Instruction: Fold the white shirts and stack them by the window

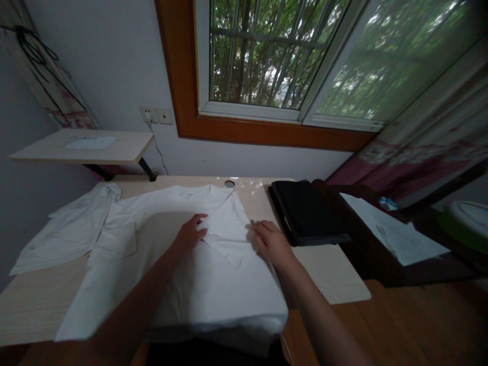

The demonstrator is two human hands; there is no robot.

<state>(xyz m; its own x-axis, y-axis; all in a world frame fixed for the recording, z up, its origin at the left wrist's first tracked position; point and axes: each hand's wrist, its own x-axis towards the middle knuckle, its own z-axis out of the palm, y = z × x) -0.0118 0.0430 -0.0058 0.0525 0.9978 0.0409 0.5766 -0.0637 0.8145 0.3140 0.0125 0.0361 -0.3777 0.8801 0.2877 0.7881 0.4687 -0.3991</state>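
A white long-tailed shirt (224, 295) lies spread on the table, its neckline toward the window and its lower part hanging over the front edge. The sleeve (224, 229) on the right is folded inward over the body; the other sleeve (118, 231) is folded over on the left. My left hand (189, 234) touches the inner edge of the right-side sleeve, thumb and fingers apart. At the shirt's right edge, my right hand (270, 241) has its fingers closed together on the cloth. A second white garment (72, 229) lies at the left, against the shirt.
A black folder-like stack (310, 211) rests on the table's right side. Beyond it, papers (392, 229) lie on a dark surface. A raised shelf (125, 145) stands at the back left, near a wall socket (156, 115). The window (267, 56) is behind the table (34, 305).
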